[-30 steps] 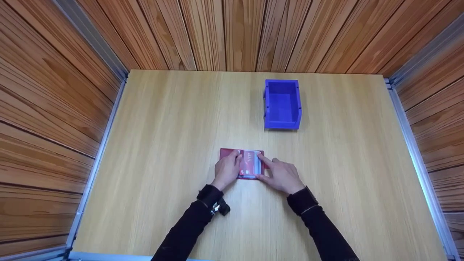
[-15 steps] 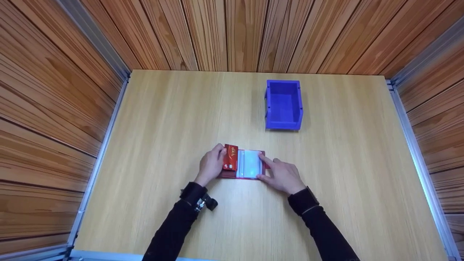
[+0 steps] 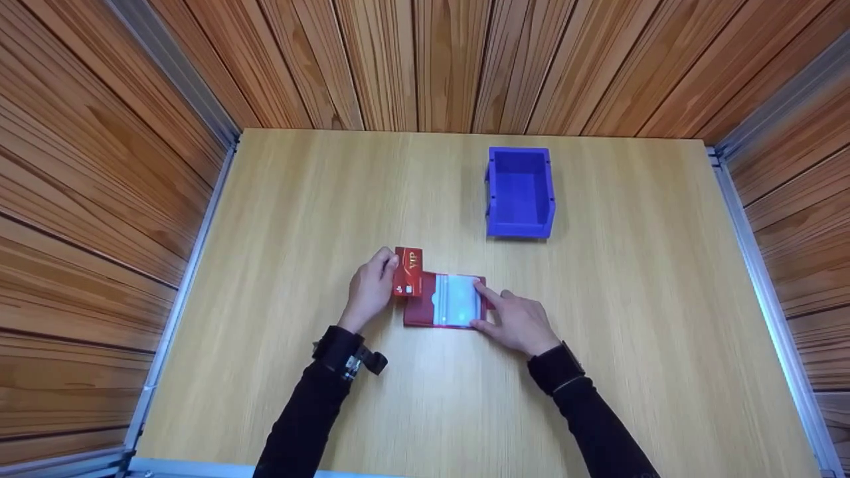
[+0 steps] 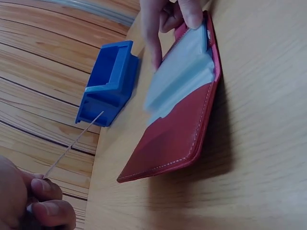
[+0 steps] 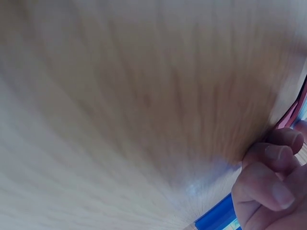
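In the head view my left hand (image 3: 369,289) pinches a red VIP card (image 3: 409,272) by its left side. That card is over the upper left corner of an open red card holder (image 3: 419,312), and the left wrist view shows it edge-on (image 4: 74,143), raised off the table. Clear plastic sleeves (image 3: 459,302) lie across the holder's right half. My right hand (image 3: 519,322) holds the holder at its right edge, thumb and forefinger spread over the sleeves. In the right wrist view, the curled fingers (image 5: 273,177) hide most of the holder.
A blue plastic bin (image 3: 520,192) stands farther back on the wooden table (image 3: 299,232), right of the holder. Wood-panelled walls (image 3: 438,66) and metal rails (image 3: 192,265) bound the table.
My left hand has drawn the VIP card from the sleeves, then moved it left and away from me. The sleeves now show bare. My right hand has stayed in place.
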Available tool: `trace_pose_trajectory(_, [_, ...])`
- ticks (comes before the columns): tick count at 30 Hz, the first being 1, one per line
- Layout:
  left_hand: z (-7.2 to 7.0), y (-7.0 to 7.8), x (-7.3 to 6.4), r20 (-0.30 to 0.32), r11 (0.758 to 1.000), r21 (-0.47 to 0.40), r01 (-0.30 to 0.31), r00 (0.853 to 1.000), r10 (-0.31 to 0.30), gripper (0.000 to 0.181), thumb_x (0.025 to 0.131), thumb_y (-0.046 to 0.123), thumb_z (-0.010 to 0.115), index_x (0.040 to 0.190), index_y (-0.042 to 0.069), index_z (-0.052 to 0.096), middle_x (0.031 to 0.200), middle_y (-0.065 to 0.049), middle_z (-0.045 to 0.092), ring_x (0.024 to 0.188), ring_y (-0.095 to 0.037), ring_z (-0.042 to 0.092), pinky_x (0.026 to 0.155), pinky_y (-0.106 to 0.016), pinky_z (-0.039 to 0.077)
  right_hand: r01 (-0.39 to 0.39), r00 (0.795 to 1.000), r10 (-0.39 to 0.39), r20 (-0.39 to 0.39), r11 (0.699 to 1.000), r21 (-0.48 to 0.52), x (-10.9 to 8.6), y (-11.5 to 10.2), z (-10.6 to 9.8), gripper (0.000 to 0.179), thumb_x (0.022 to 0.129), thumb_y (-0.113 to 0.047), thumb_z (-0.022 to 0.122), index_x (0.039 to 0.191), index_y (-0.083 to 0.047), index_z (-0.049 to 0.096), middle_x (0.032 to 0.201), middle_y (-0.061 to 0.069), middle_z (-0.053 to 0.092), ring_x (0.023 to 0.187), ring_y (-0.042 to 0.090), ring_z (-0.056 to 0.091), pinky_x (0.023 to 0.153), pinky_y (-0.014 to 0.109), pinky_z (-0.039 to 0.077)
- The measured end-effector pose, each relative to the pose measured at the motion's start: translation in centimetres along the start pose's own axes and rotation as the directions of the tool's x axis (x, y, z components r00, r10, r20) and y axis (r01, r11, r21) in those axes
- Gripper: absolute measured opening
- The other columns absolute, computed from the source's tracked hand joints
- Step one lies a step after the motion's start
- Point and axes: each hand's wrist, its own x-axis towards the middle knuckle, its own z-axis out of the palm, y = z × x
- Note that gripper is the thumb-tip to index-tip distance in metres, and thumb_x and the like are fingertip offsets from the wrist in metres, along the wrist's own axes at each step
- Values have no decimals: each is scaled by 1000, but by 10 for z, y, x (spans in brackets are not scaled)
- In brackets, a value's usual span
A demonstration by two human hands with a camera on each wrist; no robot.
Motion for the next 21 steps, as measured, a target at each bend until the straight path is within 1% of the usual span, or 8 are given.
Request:
trace_pose_trajectory(6, [2,10,1,48,997,-61,39,998,-36,19,110,21,50,100,8,59,71,3,42,67,-17,44,63,-31,33,-4,1000,5,22,1000,-3,1,1,-1,78,93,-58,69,159,-27,42,79,1,46,61,15,32,55,31,26])
trace_pose_trajectory(10, [7,16,1,61,995,-90,34,998,-28,19,110,22,50,99,9,58,72,3,41,68,-16,44,64,-30,33,-2,1000,2,19,1000,0,0,1,-3,76,94,-58,68,159,-27,43,78,1,46,60,15,31,56,31,26])
trace_pose_trajectory(12, [9,18,1,66,995,-99,31,998,-25,18,110,22,50,99,10,58,73,2,43,69,-16,46,64,-29,33,-6,1000,6,23,1000,4,0,1,-4,75,94,-58,68,159,-27,43,78,1,45,61,15,31,56,31,26])
trace_pose_trajectory(17, [14,21,0,77,993,-117,17,997,-8,18,110,19,49,100,9,59,76,1,50,74,-18,50,66,-31,36,-20,999,19,41,1000,18,1,1,-4,74,95,-58,67,159,-29,43,79,2,45,62,15,32,58,31,26])
trace_pose_trajectory(21, [16,22,0,77,992,-124,16,997,-7,19,110,20,49,99,8,59,76,0,49,75,-19,50,68,-32,37,-23,999,22,44,999,31,1,1,-4,72,96,-55,67,158,-29,43,80,2,45,62,15,32,58,31,26])
